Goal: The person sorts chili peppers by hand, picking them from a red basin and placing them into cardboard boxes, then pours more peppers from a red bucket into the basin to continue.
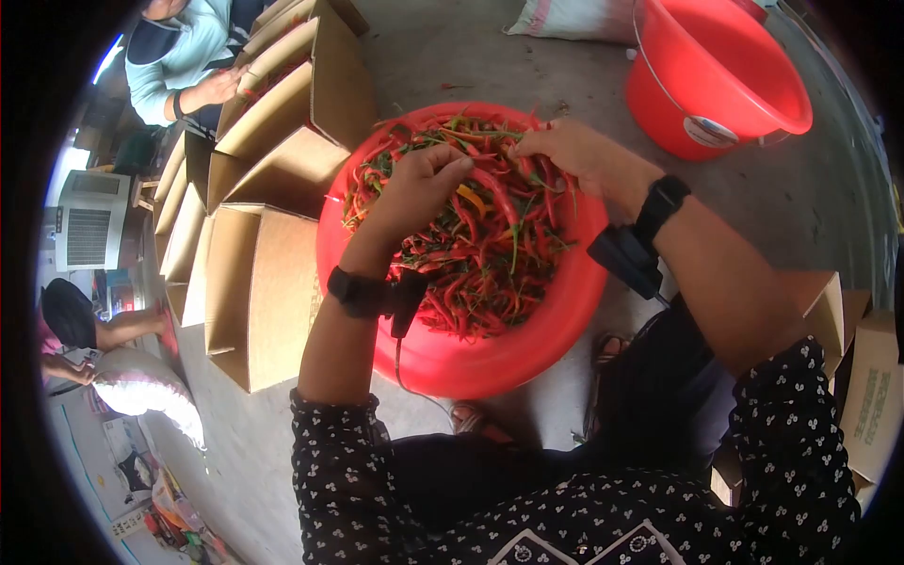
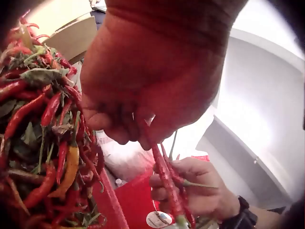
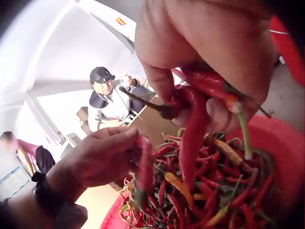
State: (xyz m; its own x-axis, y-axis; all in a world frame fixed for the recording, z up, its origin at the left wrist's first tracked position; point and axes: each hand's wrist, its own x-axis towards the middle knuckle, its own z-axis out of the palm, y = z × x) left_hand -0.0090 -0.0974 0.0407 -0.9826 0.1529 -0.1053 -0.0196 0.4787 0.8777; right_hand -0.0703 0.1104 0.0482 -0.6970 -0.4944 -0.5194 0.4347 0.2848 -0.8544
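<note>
A red basin (image 1: 480,372) stands on the floor in front of me, heaped with red chili peppers (image 1: 471,292), green stems and leaves. Over the heap, my left hand (image 1: 421,193) pinches one long red chili pepper (image 2: 164,174) between thumb and finger, its stem end hanging down. On the right side of the heap my right hand (image 1: 589,155) holds several red chili peppers (image 3: 193,143), bunched in its curled fingers with stems sticking out. A yellow chili pepper (image 3: 178,188) lies on the heap below both hands.
Open cardboard boxes (image 1: 273,282) line the left of the basin. At the upper right stands a red bucket (image 1: 678,113) with a wire handle, near a white sack (image 1: 574,19). Another person (image 1: 184,71) is beside the far boxes. More cartons (image 1: 871,395) stand at the right.
</note>
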